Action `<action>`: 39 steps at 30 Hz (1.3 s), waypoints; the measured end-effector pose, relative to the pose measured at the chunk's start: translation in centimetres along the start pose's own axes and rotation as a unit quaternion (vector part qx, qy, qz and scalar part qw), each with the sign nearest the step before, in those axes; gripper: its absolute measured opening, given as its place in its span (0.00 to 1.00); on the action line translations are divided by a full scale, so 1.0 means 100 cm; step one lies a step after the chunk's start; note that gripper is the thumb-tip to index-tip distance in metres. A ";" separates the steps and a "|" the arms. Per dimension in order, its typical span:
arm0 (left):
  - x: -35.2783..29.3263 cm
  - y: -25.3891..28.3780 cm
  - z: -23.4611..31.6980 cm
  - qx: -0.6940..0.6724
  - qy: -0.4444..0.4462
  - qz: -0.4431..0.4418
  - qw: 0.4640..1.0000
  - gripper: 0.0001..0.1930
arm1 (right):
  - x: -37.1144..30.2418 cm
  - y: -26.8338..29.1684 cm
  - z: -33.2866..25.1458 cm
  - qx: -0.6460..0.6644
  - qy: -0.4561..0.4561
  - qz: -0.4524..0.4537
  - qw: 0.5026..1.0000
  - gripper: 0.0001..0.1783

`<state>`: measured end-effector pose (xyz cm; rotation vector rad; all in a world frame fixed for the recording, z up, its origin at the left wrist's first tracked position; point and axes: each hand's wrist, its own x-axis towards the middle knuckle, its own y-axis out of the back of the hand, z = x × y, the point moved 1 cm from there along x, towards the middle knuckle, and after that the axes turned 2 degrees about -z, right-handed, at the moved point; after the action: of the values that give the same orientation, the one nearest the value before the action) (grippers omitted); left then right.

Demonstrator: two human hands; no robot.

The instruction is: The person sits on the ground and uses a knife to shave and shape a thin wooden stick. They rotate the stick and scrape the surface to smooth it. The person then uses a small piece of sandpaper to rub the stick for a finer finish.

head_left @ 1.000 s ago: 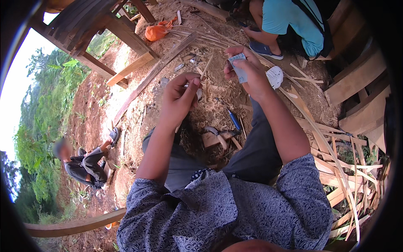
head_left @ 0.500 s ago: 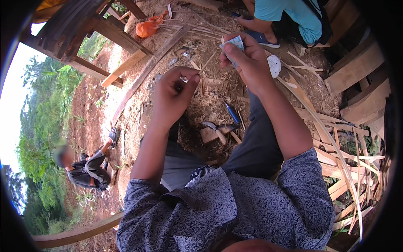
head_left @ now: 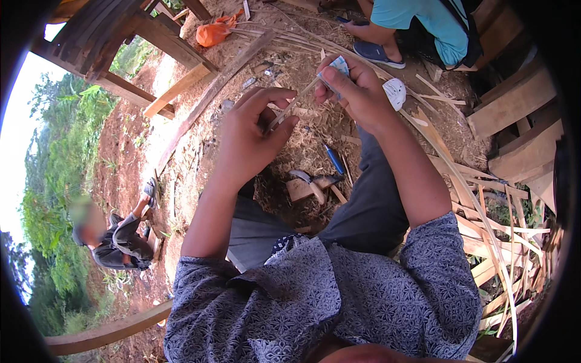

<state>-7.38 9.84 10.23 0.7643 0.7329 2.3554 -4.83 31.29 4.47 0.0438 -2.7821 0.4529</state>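
My left hand is curled round the near end of a thin wooden strip, with thumb and forefinger apart; its other fingers are partly hidden. The strip slants up and right to my right hand. There, thumb and fingers pinch a small folded light-blue and white piece of sheet material, which appears to lie against the strip. Below my hands, between my knees, a curved blade with a wooden handle rests on a wooden block. Beside it lies a blue-handled tool.
Shavings cover the earth. A long plank lies at left, near an orange bag. At upper right a person in a turquoise shirt crouches, near a white bundle. Split strips pile up at right. Another person sits far left.
My left thumb and forefinger have moved apart from their pinch, and the strip now reaches deeper into that hand. My right hand has come slightly lower, still gripping the blue and white piece.
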 end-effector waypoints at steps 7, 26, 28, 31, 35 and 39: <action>-0.033 0.037 0.004 0.152 0.105 -0.069 0.980 0.08 | 0.001 0.006 -0.001 0.024 0.010 0.007 1.000 0.15; -0.049 0.037 0.010 0.117 0.035 0.026 0.992 0.04 | -0.008 -0.034 0.003 0.043 -0.035 -0.056 0.997 0.13; -0.048 0.037 0.010 0.122 0.019 0.038 0.992 0.04 | 0.000 -0.008 -0.007 0.114 0.025 -0.017 0.993 0.14; -0.047 0.036 0.009 0.125 0.002 0.048 0.991 0.05 | -0.001 0.000 -0.011 0.167 0.066 0.067 0.981 0.16; -0.041 0.026 0.008 0.133 0.012 0.048 0.990 0.05 | 0.002 -0.004 -0.004 0.193 0.083 0.076 0.975 0.18; -0.044 0.016 0.010 0.174 0.003 0.022 0.984 0.04 | 0.001 -0.006 -0.005 0.190 0.078 0.152 0.967 0.22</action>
<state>-4.22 6.17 10.41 0.9251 1.1616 2.2978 -4.76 30.92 5.16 -0.3196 -2.5146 1.0151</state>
